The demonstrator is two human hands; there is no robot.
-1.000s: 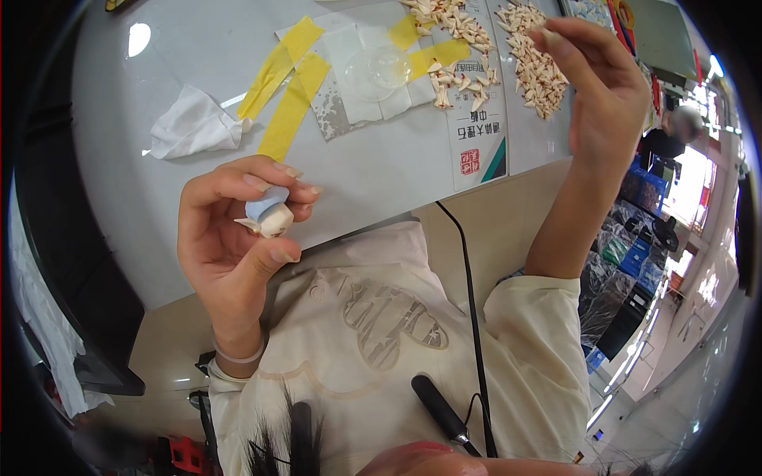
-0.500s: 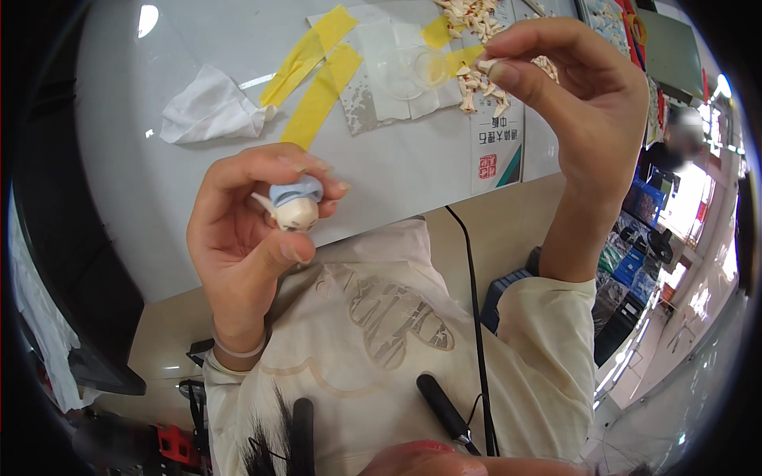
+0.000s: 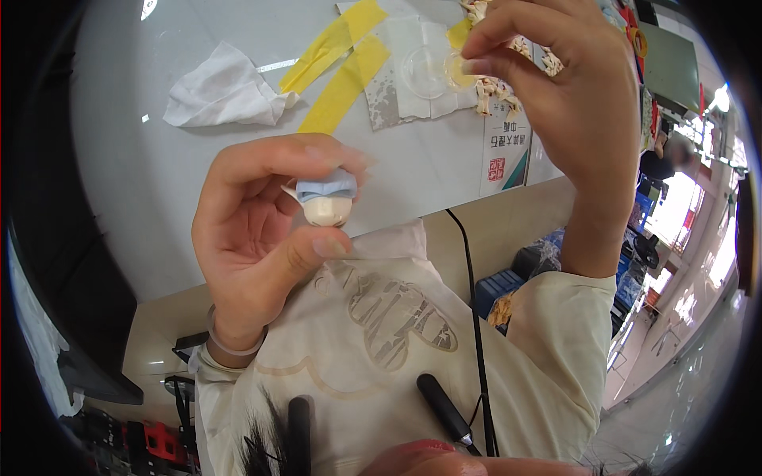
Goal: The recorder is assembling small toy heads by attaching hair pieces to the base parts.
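Observation:
My left hand (image 3: 252,208) is closed on a small figurine head (image 3: 327,209), cream-coloured with a light blue top, gripped between thumb and fingers. A thin pale point juts from its left side. Over the table my right hand (image 3: 565,95) is pinched, its fingertips right at a clear round dish (image 3: 424,75) with a yellowish patch on its right side. The small cream figurine part in that pinch is almost hidden by the fingers. Behind and below this hand lie several loose cream pieces (image 3: 494,97) with reddish spots, partly covered by it.
Yellow tape strips (image 3: 337,91) run across the table beside a grey speckled sheet (image 3: 382,109). A crumpled white cloth (image 3: 226,91) lies at the left. A black cable (image 3: 470,278) hangs in front of me. Blue crates (image 3: 498,289) stand at the right.
My right hand has moved from the pile of pieces to the dish, carrying the small cream part. My left hand has shifted slightly right and turned the figurine head.

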